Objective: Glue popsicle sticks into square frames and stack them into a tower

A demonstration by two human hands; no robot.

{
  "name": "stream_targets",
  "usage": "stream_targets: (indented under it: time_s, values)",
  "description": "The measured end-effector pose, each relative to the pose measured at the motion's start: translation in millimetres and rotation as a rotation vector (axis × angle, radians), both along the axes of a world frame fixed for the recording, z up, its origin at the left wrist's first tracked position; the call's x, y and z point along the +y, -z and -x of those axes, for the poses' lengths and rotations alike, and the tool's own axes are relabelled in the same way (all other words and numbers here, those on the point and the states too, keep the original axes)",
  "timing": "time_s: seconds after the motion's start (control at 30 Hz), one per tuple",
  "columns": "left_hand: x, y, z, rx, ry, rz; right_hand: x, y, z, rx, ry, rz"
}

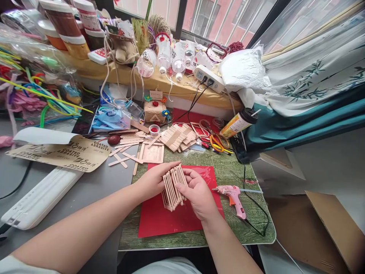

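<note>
Between my two hands is a box-like stack of wooden craft sticks (172, 190), tilted above a red sheet (162, 220). My left hand (155, 178) wraps round its left and far side, with most fingers hidden behind it. On the near right side, my right hand (198, 190) grips it, thumb pressed against the sticks. A pink hot glue gun (235, 198) lies on the green mat right of my right hand, a glue stick in its back. Beyond my hands sit a square craft-stick frame (152, 153) and joined craft-stick panels (173, 137).
Loose craft sticks (125, 158) lie at the back left, near sandpaper sheets (65, 154). Orange-handled scissors (218, 144) and a drink cup (239, 121) stand toward the back right. A finished stick box (154, 112) sits below the cluttered sill. The glue gun's cord (259, 207) runs along the right edge.
</note>
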State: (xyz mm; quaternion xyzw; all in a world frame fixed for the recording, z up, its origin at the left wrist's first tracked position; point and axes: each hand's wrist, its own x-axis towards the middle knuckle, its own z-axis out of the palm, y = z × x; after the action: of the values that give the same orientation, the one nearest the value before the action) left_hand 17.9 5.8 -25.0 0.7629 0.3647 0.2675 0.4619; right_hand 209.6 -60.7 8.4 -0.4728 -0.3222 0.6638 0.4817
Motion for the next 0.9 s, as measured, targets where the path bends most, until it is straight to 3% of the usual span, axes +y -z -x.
stream_targets:
  time_s: [0.43,0.9]
  values:
    - [2.3,10.2,-2.2,-0.075,-0.006,0.061,-1.7,-2.2,2.3,0.001,-0.054,-0.031]
    - [0.0,10.0,-2.7,-0.093,0.000,0.057,-8.0,1.4,6.2,-0.016,0.068,-0.032]
